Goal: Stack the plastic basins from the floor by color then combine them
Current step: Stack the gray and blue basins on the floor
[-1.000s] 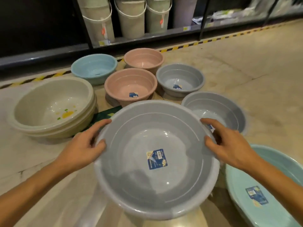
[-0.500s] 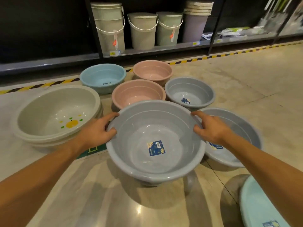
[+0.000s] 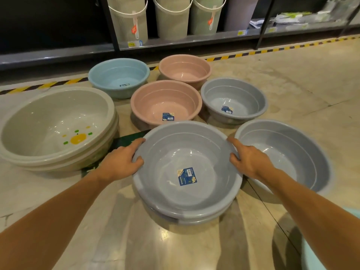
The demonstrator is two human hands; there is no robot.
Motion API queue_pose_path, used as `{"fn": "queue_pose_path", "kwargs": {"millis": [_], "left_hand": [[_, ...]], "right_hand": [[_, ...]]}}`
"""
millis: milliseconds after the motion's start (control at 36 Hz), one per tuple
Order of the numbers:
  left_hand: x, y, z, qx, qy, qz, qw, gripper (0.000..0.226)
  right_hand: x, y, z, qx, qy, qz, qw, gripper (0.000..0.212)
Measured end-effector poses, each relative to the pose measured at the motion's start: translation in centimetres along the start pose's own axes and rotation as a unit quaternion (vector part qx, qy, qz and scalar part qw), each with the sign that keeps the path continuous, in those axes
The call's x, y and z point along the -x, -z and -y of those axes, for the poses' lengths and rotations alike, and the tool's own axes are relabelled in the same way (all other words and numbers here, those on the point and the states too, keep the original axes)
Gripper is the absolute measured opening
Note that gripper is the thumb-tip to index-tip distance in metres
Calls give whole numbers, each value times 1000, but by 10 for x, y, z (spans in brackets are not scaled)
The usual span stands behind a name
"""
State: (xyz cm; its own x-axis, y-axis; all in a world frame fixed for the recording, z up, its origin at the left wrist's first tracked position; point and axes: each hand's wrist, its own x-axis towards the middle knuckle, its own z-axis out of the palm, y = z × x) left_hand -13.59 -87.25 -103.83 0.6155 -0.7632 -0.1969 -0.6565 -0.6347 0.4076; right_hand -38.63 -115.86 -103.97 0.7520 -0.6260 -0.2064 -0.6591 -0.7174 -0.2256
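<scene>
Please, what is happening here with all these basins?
A person is sorting basins by colour. The left hand and right hand grip the rim of a grey basin, which sits nested in a second grey basin on the floor. Two more grey basins, two pink basins and a blue basin wait singly nearby; a beige stack stands at left.

Basins laid out on the floor (image 3: pixel 292 78) before a shelf (image 3: pixel 194 40).
At the front, the top basin (image 3: pixel 185 152) is nested in a lower basin (image 3: pixel 196 221) and is flanked at the rim by the left hand (image 3: pixel 120 162) and the right hand (image 3: pixel 251 160). A stack of wide basins (image 3: pixel 58 114) is set to the left and a single basin (image 3: pixel 284 152) just to the right. A middle basin (image 3: pixel 165 100) and a rear-right basin (image 3: pixel 233 96) are placed behind, with buckets (image 3: pixel 171 18) lined on the shelf beyond.
</scene>
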Motion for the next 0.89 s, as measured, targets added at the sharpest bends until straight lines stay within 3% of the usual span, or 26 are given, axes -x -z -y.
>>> {"fn": "queue_pose_path", "kwargs": {"millis": [306, 583, 694, 889], "left_hand": [[1, -33, 20, -34, 24, -3, 999, 61], [3, -31, 15, -52, 35, 0, 998, 63], [6, -19, 7, -110, 41, -18, 993, 60], [12, 28, -30, -199, 10, -52, 979, 48]], "right_hand": [[5, -28, 3, -2, 7, -13, 1000, 54], [6, -29, 9, 106, -3, 0, 994, 57], [12, -16, 14, 119, 8, -6, 993, 57], [27, 39, 29, 158, 80, -58, 982, 39]]}}
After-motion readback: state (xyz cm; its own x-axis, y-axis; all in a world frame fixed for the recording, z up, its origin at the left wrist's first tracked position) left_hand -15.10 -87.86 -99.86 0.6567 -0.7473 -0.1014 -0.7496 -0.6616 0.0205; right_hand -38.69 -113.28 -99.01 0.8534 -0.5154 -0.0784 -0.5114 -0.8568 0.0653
